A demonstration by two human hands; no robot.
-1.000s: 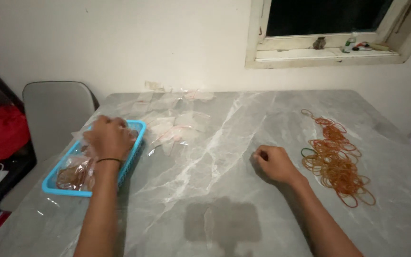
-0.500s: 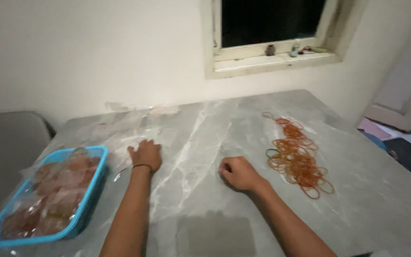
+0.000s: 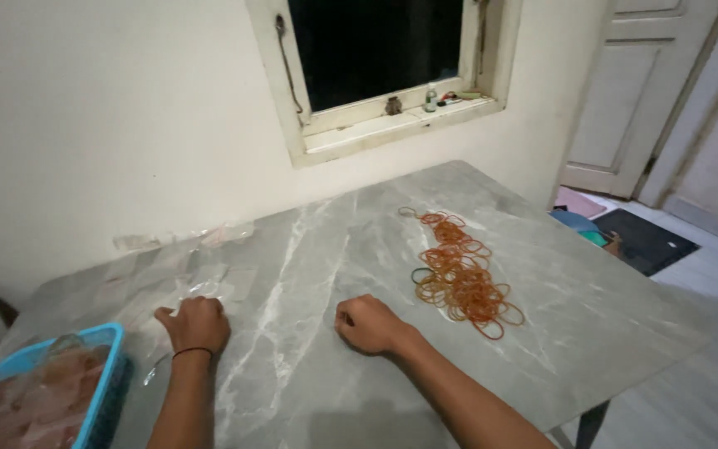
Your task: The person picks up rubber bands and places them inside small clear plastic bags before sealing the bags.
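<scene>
Left hand: the left hand (image 3: 195, 324) lies knuckles-up on the grey marble-patterned table top (image 3: 309, 249), fingers curled narrow over thin clear plastic bags (image 3: 201, 287); whether it pinches one I cannot tell, the film being nearly invisible.
Right hand: the right hand (image 3: 369, 324) rests as a loose fist on bare table, with nothing visible in it.
Bands: the heap of orange rubber bands (image 3: 459, 278) lies to the right of the right hand and slightly farther away, near but not touching.
Long axis: the heap runs away from the person, leaning left toward the window.
Nearer hand: the right, clearly.
Basket: a light-blue plastic basket (image 3: 105, 378) holding filled clear packets sits just left of the left forearm.
</scene>
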